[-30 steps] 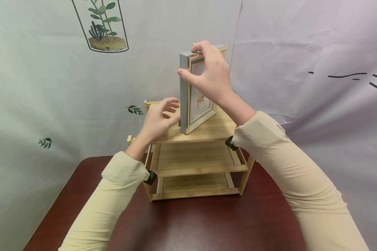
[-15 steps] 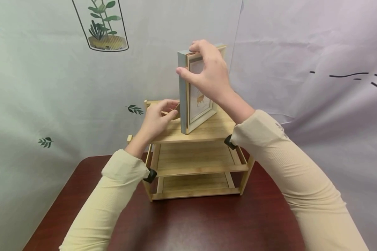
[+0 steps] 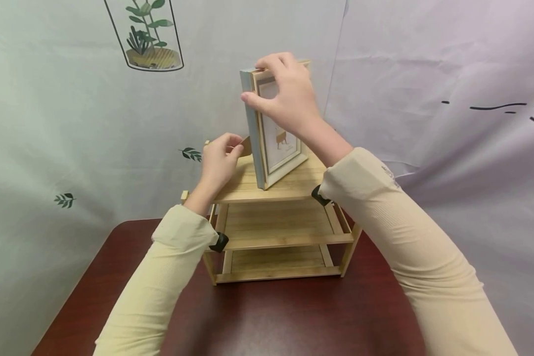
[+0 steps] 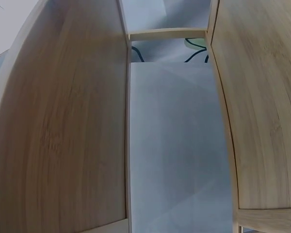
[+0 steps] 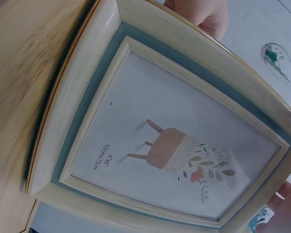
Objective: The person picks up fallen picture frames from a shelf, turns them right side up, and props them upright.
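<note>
A cream picture frame (image 3: 257, 143) with a blue-grey side stands on the top shelf of a wooden rack (image 3: 289, 190), its top tipped a little to the left. My right hand (image 3: 289, 94) grips its upper part, thumb on the near side edge and fingers over the top. Behind the frame, my left hand (image 3: 220, 157) pinches a brown stand flap (image 3: 246, 147) between thumb and fingers. The right wrist view shows the frame's front with a printed plant picture (image 5: 174, 150), and fingers of the left hand (image 5: 201, 13) past its edge.
Two lower shelves (image 3: 278, 225) sit beneath the top one. The rack stands on a dark red table (image 3: 276, 316) against a pale printed curtain (image 3: 93, 123). Only shelf boards (image 4: 63, 121) fill the left wrist view.
My left hand's fingers were spread beside the frame; they have closed on the stand flap and drawn it out to the left. The frame's top and my right hand have shifted left.
</note>
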`<state>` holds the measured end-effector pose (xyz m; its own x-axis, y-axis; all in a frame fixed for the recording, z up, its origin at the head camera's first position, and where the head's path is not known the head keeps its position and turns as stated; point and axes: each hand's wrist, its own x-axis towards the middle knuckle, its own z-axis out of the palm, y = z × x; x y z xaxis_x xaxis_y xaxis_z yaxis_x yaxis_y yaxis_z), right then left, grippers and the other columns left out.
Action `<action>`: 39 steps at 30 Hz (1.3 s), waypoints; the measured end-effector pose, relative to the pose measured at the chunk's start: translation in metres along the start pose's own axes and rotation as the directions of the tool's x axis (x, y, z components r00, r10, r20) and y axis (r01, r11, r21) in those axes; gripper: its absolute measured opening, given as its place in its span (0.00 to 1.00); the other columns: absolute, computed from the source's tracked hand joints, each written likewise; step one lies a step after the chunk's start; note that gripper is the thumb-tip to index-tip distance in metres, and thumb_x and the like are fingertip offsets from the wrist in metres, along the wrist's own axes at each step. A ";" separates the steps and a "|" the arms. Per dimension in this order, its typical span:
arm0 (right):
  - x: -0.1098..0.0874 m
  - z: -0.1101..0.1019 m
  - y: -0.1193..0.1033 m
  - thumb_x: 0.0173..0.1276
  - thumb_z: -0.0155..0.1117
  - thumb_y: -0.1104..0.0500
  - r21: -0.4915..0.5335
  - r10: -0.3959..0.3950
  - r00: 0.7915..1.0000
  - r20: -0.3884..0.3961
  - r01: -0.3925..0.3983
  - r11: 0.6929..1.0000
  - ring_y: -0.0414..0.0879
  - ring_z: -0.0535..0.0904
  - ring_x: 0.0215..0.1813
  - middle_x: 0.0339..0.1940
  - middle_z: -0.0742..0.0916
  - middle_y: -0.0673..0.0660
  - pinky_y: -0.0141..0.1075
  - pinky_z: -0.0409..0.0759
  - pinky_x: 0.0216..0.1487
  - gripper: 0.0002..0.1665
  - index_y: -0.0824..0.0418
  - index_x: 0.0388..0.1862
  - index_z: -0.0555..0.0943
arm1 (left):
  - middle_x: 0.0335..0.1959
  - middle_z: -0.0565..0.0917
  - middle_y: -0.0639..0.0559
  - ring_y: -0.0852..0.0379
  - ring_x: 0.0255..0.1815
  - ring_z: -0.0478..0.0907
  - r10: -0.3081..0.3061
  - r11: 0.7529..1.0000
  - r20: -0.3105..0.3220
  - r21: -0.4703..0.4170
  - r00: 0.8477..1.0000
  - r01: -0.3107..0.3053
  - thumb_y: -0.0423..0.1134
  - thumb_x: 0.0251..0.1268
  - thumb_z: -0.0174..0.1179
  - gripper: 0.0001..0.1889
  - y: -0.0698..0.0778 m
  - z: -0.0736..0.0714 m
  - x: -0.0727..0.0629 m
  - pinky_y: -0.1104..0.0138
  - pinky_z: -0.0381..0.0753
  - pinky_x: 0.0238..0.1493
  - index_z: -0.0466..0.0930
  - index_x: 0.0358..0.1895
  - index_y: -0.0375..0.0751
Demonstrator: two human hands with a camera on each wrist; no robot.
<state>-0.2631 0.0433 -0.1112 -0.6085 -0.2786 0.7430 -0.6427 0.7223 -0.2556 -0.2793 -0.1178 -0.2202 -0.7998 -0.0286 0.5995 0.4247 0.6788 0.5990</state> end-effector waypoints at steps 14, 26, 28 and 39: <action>0.019 0.015 -0.008 0.56 0.55 0.40 -0.126 0.025 0.973 0.227 0.004 0.992 0.36 0.57 0.66 0.63 0.68 0.45 0.40 0.53 0.66 0.35 0.48 0.63 0.62 | 0.40 0.82 0.48 0.51 0.42 0.78 -0.176 0.974 -0.015 0.143 0.984 0.177 0.38 0.60 0.54 0.08 -0.001 0.000 0.003 0.58 0.71 0.46 0.77 0.40 0.41; 0.027 0.026 -0.006 0.58 0.52 0.41 -0.103 0.026 0.949 0.314 0.007 0.995 0.38 0.44 0.71 0.68 0.62 0.45 0.49 0.49 0.67 0.37 0.47 0.67 0.57 | 0.39 0.83 0.50 0.49 0.42 0.77 -0.221 0.952 0.010 0.220 0.975 0.213 0.41 0.60 0.53 0.09 -0.002 -0.003 0.001 0.56 0.70 0.45 0.77 0.39 0.43; 0.027 0.026 -0.007 0.58 0.52 0.41 -0.101 0.025 0.947 0.319 0.008 0.995 0.39 0.44 0.72 0.68 0.61 0.45 0.49 0.49 0.68 0.38 0.46 0.67 0.56 | 0.39 0.83 0.50 0.49 0.43 0.77 -0.224 0.950 0.012 0.224 0.974 0.216 0.41 0.60 0.52 0.09 -0.002 -0.003 0.001 0.56 0.70 0.45 0.77 0.39 0.43; 0.013 0.011 0.014 0.54 0.58 0.38 0.061 0.047 0.950 0.310 -0.070 0.996 0.41 0.35 0.72 0.72 0.44 0.48 0.46 0.38 0.70 0.48 0.39 0.69 0.46 | 0.45 0.81 0.47 0.50 0.44 0.78 -0.230 0.968 0.068 0.121 0.971 0.221 0.45 0.60 0.53 0.17 -0.001 -0.016 -0.009 0.58 0.72 0.47 0.72 0.52 0.44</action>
<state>-0.2857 0.0428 -0.1120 -0.7526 -0.4266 0.5016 -0.6259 0.7001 -0.3437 -0.2658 -0.1295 -0.2177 -0.9030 -0.1341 0.4081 0.1831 0.7392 0.6481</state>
